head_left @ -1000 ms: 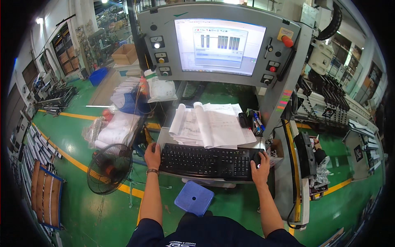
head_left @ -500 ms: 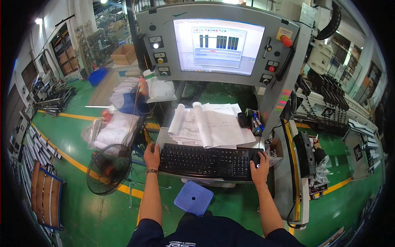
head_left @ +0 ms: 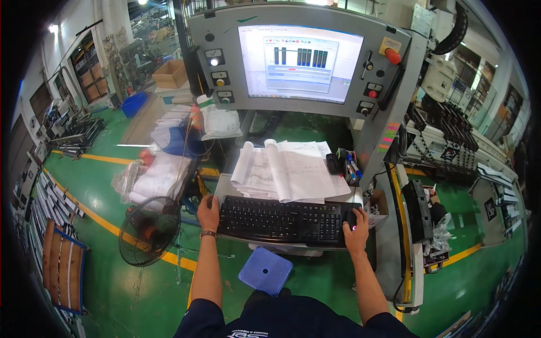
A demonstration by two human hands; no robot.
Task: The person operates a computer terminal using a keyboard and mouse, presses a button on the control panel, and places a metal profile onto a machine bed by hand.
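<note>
My right hand (head_left: 355, 230) is curled over a dark computer mouse (head_left: 353, 216) at the right end of the shelf, where a small light glows beside the fingers. At the opposite end, my left hand (head_left: 208, 213) is closed around the left edge of the keyboard shelf (head_left: 224, 183), beside the black keyboard (head_left: 270, 218); its fingertips are partly hidden. Behind the keyboard lie loose, curling paper sheets (head_left: 301, 169). Above them a lit screen (head_left: 301, 65) shows a window with dark vertical bars, set in a grey control panel (head_left: 225, 22).
A red emergency button (head_left: 392, 56) sits at the panel's upper right. Pens stand in a holder (head_left: 350, 169) right of the papers. A black fan (head_left: 149, 231) is at my left, a blue stool (head_left: 265, 271) below the shelf. Metal profiles (head_left: 48, 208) lie farther left.
The glow at the mouse has turned from whitish to pink. Both hands keep their places, and the screen looks the same.
</note>
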